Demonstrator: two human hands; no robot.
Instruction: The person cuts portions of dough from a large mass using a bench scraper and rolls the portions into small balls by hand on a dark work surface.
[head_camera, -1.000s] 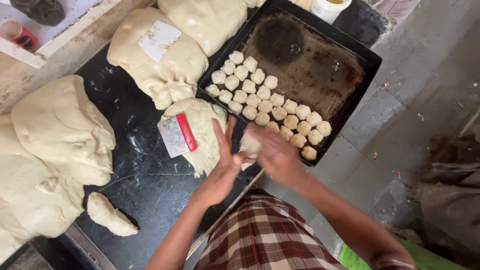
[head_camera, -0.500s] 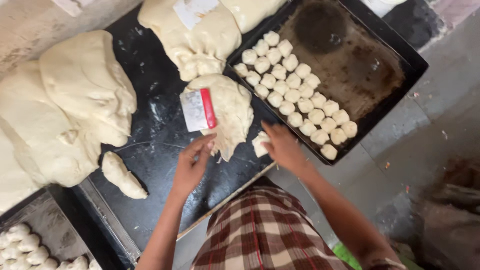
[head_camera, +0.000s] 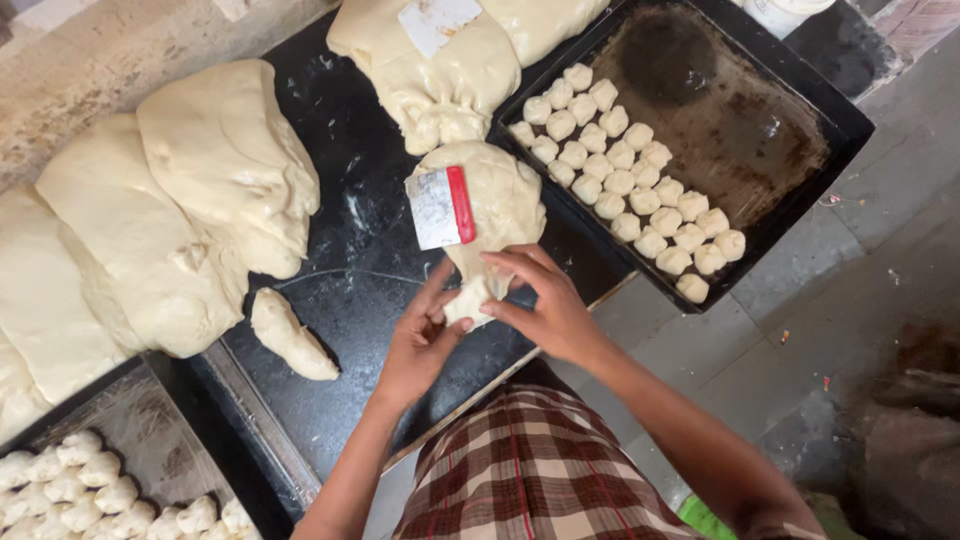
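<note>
Change since half a second ago: both my hands have closed in on the lower tip of the dough lump, where before my left hovered apart from it and my right rested at its edge by the tray.

Listed left to right:

1. Lower-left tray (head_camera: 150, 455), part in view, holding small dough balls (head_camera: 90, 490) in its near corner.
2. Big dough masses (head_camera: 170, 220), piled along the left of the black worktop (head_camera: 330, 330); I judge they wait here within reach as stock to cut from.
3. Small loose scrap of dough (head_camera: 290, 335), lying alone on the worktop, apart from the rest.
4. My left hand (head_camera: 415, 340), fingers half curled, thumb and fingertips pinching the near end of the dough lump from the left side.
5. Scraper (head_camera: 440, 207), white blade with a red grip, lying flat on top of the dough lump; parked there, I'd say, so it stays handy and off the worktop.
6. Dough lump (head_camera: 500, 205), in the middle of the worktop just beside the right tray, its lower tip drawn out towards me between both hands.
7. My right hand (head_camera: 545, 305), loosely cupped, fingers bent over the same tip from the right, gripping it.
8. Right tray (head_camera: 790, 110), dark and greased, with rows of shaped dough pieces (head_camera: 625, 175) filling its near-left side; the far part is bare.
</note>
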